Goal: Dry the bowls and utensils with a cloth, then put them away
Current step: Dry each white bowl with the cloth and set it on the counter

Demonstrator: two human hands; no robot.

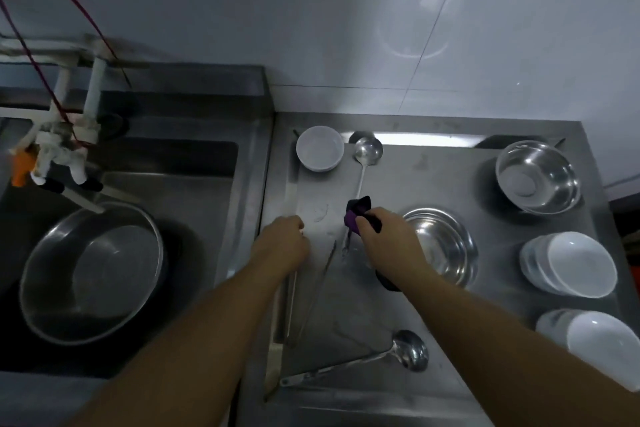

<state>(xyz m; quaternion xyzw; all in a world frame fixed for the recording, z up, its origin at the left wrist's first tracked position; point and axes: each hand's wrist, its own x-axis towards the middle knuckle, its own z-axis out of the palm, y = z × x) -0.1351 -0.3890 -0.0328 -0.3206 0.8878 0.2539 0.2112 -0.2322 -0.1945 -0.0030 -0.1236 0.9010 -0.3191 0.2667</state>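
Both hands work over the steel surface (433,177) — my right hand (382,236) grips the purple cloth (356,213) around a ladle's handle (360,180), my left hand (282,239) curls on long metal tongs (311,291). Steel bowls (538,177) and stacked white bowls (571,263) sit further right — another ladle (408,350) lies near me.
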